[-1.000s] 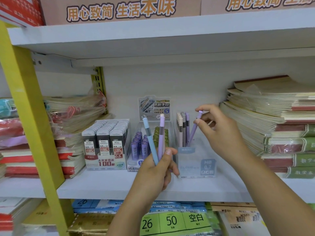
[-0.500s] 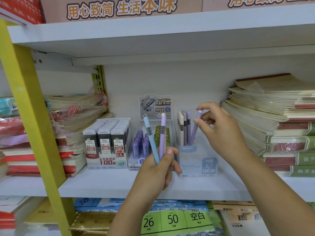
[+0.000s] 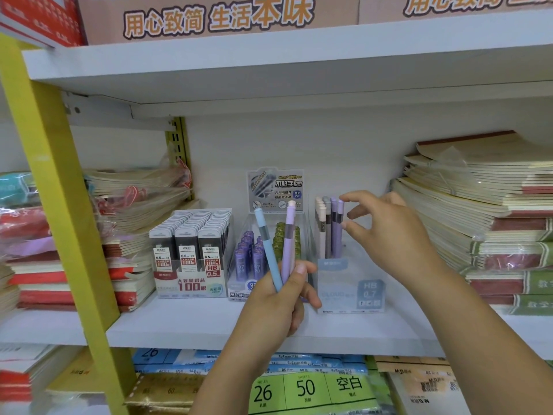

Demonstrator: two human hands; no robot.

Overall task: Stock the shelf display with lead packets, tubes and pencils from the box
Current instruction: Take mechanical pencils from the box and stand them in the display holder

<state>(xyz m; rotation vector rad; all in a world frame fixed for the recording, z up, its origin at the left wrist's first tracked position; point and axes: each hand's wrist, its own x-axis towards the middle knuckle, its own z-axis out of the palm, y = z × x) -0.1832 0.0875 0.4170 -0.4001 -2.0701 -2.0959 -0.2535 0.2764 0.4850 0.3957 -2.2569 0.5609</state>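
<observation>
In the clear holder (image 3: 350,292) at the middle of the shelf (image 3: 194,327), a purple pencil (image 3: 340,229) is now stood upright at the right end of the row, whereas half a second ago it was leaned in at a slant and pinched at its cap by the right hand (image 3: 389,235). That hand is now seen just beside the cap with thumb and fingers parted and nothing held, so the pencil is judged released and one more item stocked. Two pencils are left to place: a blue pencil (image 3: 266,244) and a lilac pencil (image 3: 288,238), both clamped upright in the left hand (image 3: 278,310) in front of the tubes. In the holder two purple pencils and one grey are counted, plus a row of white ones running back, at least three, whose exact number cannot be told. Left of the holder, purple tubes (image 3: 248,259) and green tubes (image 3: 281,235) are packed in one tray, too tightly to count. Further left, packets (image 3: 191,253) are ranked in three rows. Notebook stacks (image 3: 478,211) are piled at both sides. The supply box is not seen.
</observation>
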